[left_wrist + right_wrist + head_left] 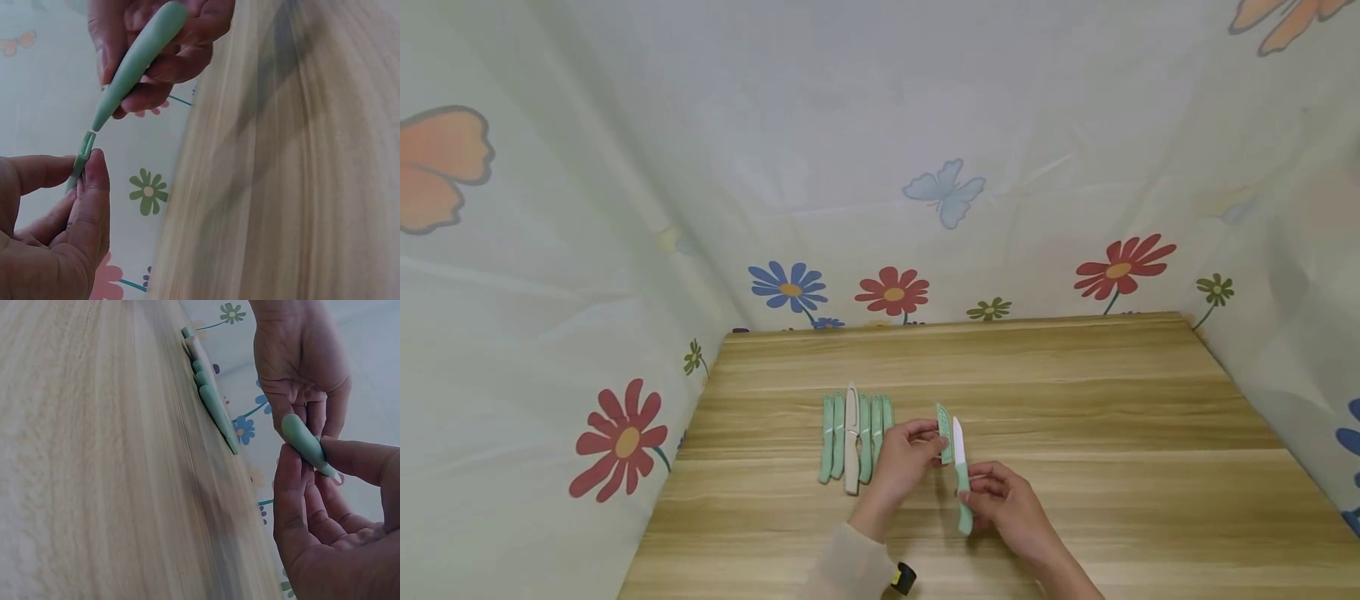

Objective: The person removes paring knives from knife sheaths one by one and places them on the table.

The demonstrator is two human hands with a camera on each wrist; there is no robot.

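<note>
Two hands meet above the light wooden table (1075, 400). The right hand (1007, 504) curls its fingers round the mint-green handle of a small white-bladed knife (960, 467), blade pointing to twelve o'clock. The left hand (904, 454) pinches a mint-green perforated blade sheath (944, 432) just beside the blade, at its nine o'clock. Further toward nine o'clock, a row of sheathed knives, five green and one beige (855, 437), lies on the table.

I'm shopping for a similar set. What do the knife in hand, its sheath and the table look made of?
Knife: white blade, likely ceramic; matte mint handle looks plastic.
Sheath: same mint plastic, seemingly perforated.
Table: light wood grain, smooth, possibly laminate.
</note>
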